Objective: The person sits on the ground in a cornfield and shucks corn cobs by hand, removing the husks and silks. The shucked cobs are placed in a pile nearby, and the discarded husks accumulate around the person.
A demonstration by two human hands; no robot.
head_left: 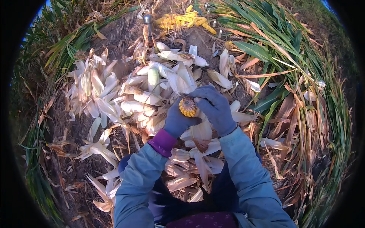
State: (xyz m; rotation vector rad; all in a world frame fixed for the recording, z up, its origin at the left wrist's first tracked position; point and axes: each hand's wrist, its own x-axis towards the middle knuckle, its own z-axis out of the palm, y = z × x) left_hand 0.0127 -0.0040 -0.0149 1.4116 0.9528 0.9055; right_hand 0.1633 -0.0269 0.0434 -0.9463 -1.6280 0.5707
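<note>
An ear of corn [188, 108] with bare yellow kernels faces me end-on, its brownish end upward. My left hand [178, 120], in a grey-blue glove, is closed around its left side. My right hand [215, 109], gloved alike, has its fingers bent over the ear's upper right edge. Pale corn husk [202, 131] hangs below and between the hands and seems to be gripped by the right one. Its exact hold is partly hidden by the fingers. Both hands are over a heap of unhusked ears [152, 99].
Peeled yellow corn ears [186, 19] lie piled at the far side. Near them stands a bottle-like thing with a rounded metallic top [147, 19]. Loose husks [91, 81] spread at left. Cut green and dry stalks [281, 57] bank up along the right.
</note>
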